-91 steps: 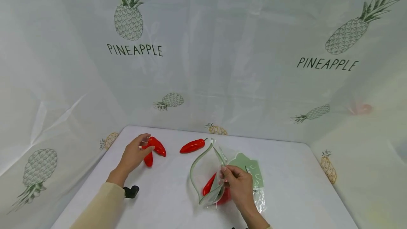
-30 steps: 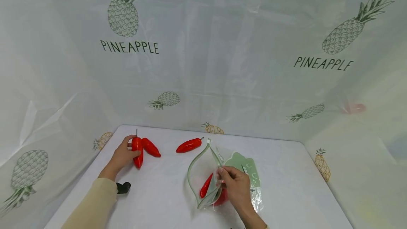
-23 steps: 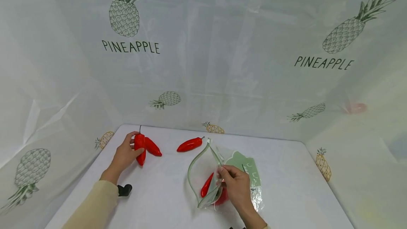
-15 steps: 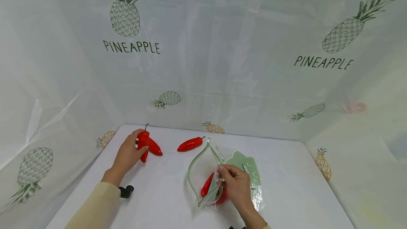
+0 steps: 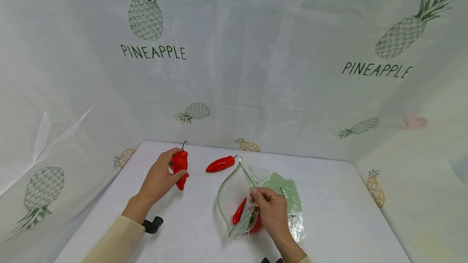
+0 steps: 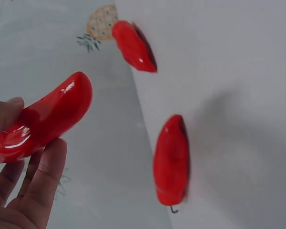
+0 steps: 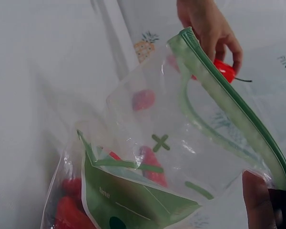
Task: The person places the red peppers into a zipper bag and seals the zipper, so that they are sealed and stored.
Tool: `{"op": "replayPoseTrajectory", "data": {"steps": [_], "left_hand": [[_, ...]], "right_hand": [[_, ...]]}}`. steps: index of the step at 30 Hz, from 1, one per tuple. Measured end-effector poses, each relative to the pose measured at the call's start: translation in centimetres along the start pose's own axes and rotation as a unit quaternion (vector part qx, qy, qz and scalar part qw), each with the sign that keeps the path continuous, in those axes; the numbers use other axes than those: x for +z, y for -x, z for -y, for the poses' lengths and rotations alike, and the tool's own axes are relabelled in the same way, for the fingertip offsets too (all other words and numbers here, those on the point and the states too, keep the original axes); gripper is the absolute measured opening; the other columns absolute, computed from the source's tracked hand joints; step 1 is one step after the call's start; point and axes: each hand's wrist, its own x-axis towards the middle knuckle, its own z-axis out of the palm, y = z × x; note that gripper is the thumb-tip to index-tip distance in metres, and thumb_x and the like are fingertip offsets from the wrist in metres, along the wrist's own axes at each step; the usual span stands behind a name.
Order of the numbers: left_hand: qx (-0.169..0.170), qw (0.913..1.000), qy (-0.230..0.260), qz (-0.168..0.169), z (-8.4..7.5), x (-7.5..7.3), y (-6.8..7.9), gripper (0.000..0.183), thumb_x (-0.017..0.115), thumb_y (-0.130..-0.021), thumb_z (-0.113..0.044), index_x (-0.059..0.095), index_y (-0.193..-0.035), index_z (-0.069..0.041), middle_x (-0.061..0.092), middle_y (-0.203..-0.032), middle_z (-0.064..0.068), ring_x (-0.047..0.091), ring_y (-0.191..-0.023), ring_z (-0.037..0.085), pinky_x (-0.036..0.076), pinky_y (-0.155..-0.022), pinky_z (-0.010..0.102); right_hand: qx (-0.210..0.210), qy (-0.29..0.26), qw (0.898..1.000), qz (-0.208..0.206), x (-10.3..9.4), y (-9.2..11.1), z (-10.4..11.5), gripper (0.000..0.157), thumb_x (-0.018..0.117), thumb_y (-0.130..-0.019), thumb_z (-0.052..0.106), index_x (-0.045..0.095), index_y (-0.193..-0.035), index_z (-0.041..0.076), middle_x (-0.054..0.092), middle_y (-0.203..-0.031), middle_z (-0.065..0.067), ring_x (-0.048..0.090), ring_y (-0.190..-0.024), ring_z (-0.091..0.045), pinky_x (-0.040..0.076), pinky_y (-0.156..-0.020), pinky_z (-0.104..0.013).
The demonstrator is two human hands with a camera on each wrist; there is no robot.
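My left hand (image 5: 159, 177) grips a red pepper (image 5: 180, 169) between thumb and fingers, its green stem pointing up. In the left wrist view this pepper (image 6: 52, 119) is raised off the table. A second red pepper lies behind it, mostly hidden in the head view; a third pepper (image 5: 220, 164) lies to the right. With thumb and fingers, my right hand (image 5: 272, 210) pinches the rim of a clear zip bag (image 5: 228, 190) with green edging, whose mouth gapes toward the left. Red peppers (image 7: 71, 212) show inside the bag; their exact number is unclear.
A white table (image 5: 329, 198) carries everything. Around its back and sides hangs a pale sheet (image 5: 256, 72) printed with pineapples. Black wrist mounts (image 5: 153, 225) sit on both wrists. The bag's green printed panel (image 5: 281, 190) spreads right, beyond my right hand.
My left hand, earlier reaching around two peppers, has taken one, lifted it and carried it right, across the other. My right hand and the bag stay nearly in place.
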Motion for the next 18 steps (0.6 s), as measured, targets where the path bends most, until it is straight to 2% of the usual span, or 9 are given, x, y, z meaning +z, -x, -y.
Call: {"op": "replayPoseTrajectory", "data": {"steps": [4, 9, 14, 18], "left_hand": [[0.011, 0.9999, 0.007, 0.003, -1.6, 0.1, 0.4, 0.074, 0.083, -0.091, -0.017, 0.045, -0.154, -0.014, 0.059, -0.137, 0.014, 0.062, -0.117, 0.035, 0.063, -0.086, 0.047], [0.004, 0.9996, 0.026, 0.008, -3.2, 0.3, 0.8, 0.073, 0.084, -0.09, -0.018, 0.047, -0.153, -0.018, 0.061, -0.133, 0.012, 0.064, -0.11, 0.034, 0.065, -0.078, 0.042], [-0.011, 0.9972, 0.07, 0.021, -4.3, 0.7, 1.0, 0.072, 0.083, -0.091, -0.017, 0.046, -0.153, -0.02, 0.06, -0.139, 0.014, 0.068, -0.106, 0.033, 0.066, -0.073, 0.038], [-0.032, 0.9928, 0.109, 0.038, -4.8, 1.0, 1.1, 0.072, 0.082, -0.092, -0.017, 0.044, -0.154, -0.02, 0.057, -0.144, 0.015, 0.072, -0.105, 0.034, 0.066, -0.074, 0.038]], "right_hand": [[0.002, 0.006, 1.0, -0.003, 0.0, -0.1, -0.1, 0.008, 0.077, -0.096, 0.011, 0.082, -0.099, 0.006, 0.076, -0.082, -0.013, 0.071, -0.067, -0.016, 0.065, -0.063, -0.032], [-0.004, 0.006, 1.0, -0.004, 0.0, -0.1, -0.1, 0.008, 0.077, -0.096, 0.011, 0.082, -0.099, 0.005, 0.076, -0.083, -0.014, 0.071, -0.069, -0.016, 0.065, -0.063, -0.03], [-0.008, -0.002, 1.0, -0.003, 0.0, 0.0, 0.0, 0.011, 0.078, -0.096, 0.011, 0.082, -0.101, 0.003, 0.077, -0.085, -0.015, 0.071, -0.069, -0.014, 0.064, -0.063, -0.028], [-0.01, -0.008, 1.0, -0.001, 0.0, 0.1, 0.0, 0.01, 0.078, -0.096, 0.011, 0.082, -0.101, 0.003, 0.076, -0.085, -0.016, 0.072, -0.069, -0.015, 0.064, -0.063, -0.028]]}}
